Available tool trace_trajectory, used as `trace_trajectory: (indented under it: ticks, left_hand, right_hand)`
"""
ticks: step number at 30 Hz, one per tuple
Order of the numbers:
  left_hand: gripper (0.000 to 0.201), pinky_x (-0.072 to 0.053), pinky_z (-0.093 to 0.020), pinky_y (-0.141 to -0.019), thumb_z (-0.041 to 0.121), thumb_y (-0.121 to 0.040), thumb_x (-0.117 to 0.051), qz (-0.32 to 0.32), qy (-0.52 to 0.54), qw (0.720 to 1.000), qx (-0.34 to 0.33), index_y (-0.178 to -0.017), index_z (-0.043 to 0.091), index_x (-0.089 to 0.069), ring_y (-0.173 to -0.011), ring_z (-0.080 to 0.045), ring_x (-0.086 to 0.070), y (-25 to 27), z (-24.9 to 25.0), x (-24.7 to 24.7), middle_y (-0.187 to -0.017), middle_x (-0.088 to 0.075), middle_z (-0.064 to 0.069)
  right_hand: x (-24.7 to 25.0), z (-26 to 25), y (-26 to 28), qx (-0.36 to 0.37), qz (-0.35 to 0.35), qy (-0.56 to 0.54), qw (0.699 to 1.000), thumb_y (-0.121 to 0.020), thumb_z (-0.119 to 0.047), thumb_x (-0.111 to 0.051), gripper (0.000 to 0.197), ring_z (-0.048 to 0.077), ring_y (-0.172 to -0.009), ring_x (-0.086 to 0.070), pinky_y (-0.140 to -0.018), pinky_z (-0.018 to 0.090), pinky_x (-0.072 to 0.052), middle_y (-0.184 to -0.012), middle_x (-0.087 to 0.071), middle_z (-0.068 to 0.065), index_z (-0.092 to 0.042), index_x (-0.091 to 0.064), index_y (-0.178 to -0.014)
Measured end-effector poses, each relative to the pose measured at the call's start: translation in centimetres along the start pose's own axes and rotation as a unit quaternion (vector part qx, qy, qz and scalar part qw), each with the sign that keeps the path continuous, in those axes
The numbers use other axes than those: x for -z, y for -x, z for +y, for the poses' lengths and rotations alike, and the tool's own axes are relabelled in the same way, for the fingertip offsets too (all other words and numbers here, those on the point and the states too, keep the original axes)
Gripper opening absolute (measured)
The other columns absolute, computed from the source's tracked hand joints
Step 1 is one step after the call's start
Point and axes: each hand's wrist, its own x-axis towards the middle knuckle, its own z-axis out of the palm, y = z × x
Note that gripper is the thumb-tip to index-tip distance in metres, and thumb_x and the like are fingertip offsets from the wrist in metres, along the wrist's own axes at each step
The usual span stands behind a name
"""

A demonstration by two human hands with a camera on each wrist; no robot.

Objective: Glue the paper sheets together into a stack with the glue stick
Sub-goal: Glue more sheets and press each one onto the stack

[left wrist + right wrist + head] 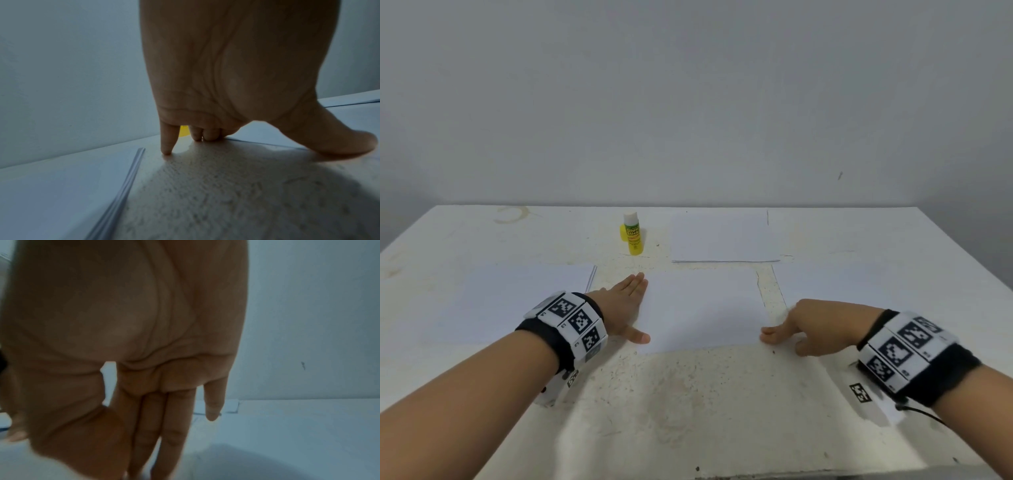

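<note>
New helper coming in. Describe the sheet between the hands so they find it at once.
On the table, four paper patches lie below the glue stick. The middle sheet lies nearest the front edge, straight ahead. Unlike the others, it has the left hand at its left edge and the right hand at its right corner.

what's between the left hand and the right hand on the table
In the head view, one white paper sheet lies flat between the left hand and the right hand; each hand touches a side edge of it.
</note>
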Motion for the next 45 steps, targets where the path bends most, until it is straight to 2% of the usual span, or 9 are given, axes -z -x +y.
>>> trace_trajectory:
  ticks: [3,6,11,15,28,33,36,40,45]
  left_hand:
    - [0.114,-0.010,-0.046,-0.119,0.067,-0.085,-0.046,0.006,0.004,1.000,0.004,-0.146,-0.002,0.021,-0.146,-0.022,0.017,-0.1,0.1,0.0,-0.156,0.026,-0.012]
    - [0.114,-0.012,-0.048,-0.119,0.067,-0.085,-0.047,0.006,0.012,1.000,0.006,-0.146,-0.001,0.021,-0.146,-0.021,0.018,-0.4,0.0,-0.2,-0.156,0.027,-0.011]
    - [0.115,-0.012,-0.048,-0.119,0.067,-0.084,-0.047,0.005,0.011,1.000,0.005,-0.146,0.000,0.022,-0.146,-0.021,0.018,-0.7,-0.2,-0.4,-0.156,0.028,-0.011]
    - [0.115,-0.012,-0.048,-0.119,0.068,-0.084,-0.047,0.008,0.010,1.000,0.002,-0.146,0.001,0.022,-0.146,-0.020,0.018,-0.7,-0.3,-0.6,-0.156,0.028,-0.010]
    - [0.120,-0.009,-0.049,-0.119,0.075,-0.076,-0.042,-0.003,0.012,1.000,-0.006,-0.146,0.002,0.023,-0.146,-0.020,0.019,-0.4,-0.3,-0.4,-0.155,0.029,-0.009]
    - [0.116,-0.007,-0.049,-0.119,0.069,-0.083,-0.047,0.002,0.001,1.000,0.003,-0.147,0.001,0.021,-0.145,-0.023,0.022,-0.5,-0.2,-0.3,-0.156,0.028,-0.010]
    - [0.116,-0.003,-0.050,-0.118,0.071,-0.082,-0.047,0.008,-0.017,1.000,0.011,-0.148,0.002,0.020,-0.144,-0.026,0.025,-0.4,-0.1,-0.3,-0.156,0.026,-0.009]
    - [0.122,-0.002,-0.052,-0.118,0.071,-0.079,-0.052,0.006,-0.006,1.000,0.008,-0.147,0.004,0.023,-0.144,-0.026,0.025,-0.4,-0.3,-0.5,-0.156,0.029,-0.007]
    - [0.124,-0.003,-0.054,-0.117,0.073,-0.077,-0.050,-0.003,0.012,1.000,-0.002,-0.145,0.003,0.025,-0.143,-0.022,0.027,-0.5,-0.5,-0.6,-0.154,0.032,-0.008]
  right_hand:
    - [2.0,-1.6,-0.1,-0.037,0.087,-0.006,0.996,-0.094,-0.024,-0.051,0.041,0.014,-0.115,-0.054,-0.092,0.022,-0.041,-0.131,-0.058,-0.006,-0.027,-0.055,-0.134]
    - [3.6,-4.3,-2.8,-0.007,0.185,-0.023,0.983,-0.097,-0.029,-0.048,0.046,0.018,-0.131,-0.040,-0.106,0.030,-0.034,-0.145,-0.046,-0.001,-0.021,-0.045,-0.142]
    - [5.1,-9.8,-9.5,0.050,0.146,-0.032,0.987,-0.099,-0.035,-0.045,0.068,0.019,-0.146,-0.015,-0.118,0.034,-0.015,-0.161,-0.010,0.001,-0.016,-0.010,-0.154]
    - [5.2,-10.6,-11.5,0.046,0.126,-0.038,0.990,-0.097,-0.041,-0.049,0.078,0.016,-0.147,-0.008,-0.119,0.037,-0.010,-0.161,0.003,-0.002,-0.017,-0.001,-0.154]
    - [2.5,2.1,-6.2,-0.122,0.081,-0.062,0.987,-0.088,-0.055,-0.057,0.086,0.023,-0.142,-0.026,-0.115,0.036,-0.022,-0.160,-0.012,-0.009,-0.033,-0.004,-0.153]
    - [3.7,-0.1,-7.8,-0.095,0.164,0.012,0.982,-0.088,-0.061,-0.050,0.067,0.025,-0.131,-0.041,-0.114,0.046,-0.016,-0.138,-0.048,0.004,-0.014,-0.042,-0.135]
    - [3.4,-1.5,-8.9,-0.050,0.150,-0.016,0.987,-0.079,-0.060,-0.065,0.097,0.021,-0.144,-0.022,-0.118,0.047,-0.006,-0.157,-0.022,0.003,-0.014,-0.019,-0.151]
    - [2.9,-0.6,-8.9,-0.050,0.075,-0.028,0.996,-0.067,-0.045,-0.082,0.128,0.018,-0.148,-0.001,-0.117,0.049,-0.008,-0.161,0.009,-0.003,-0.019,0.010,-0.153]
    - [2.4,0.6,-8.8,-0.071,0.055,-0.018,0.996,-0.060,-0.044,-0.087,0.141,0.018,-0.148,0.009,-0.115,0.055,-0.006,-0.159,0.016,-0.006,-0.018,0.018,-0.150]
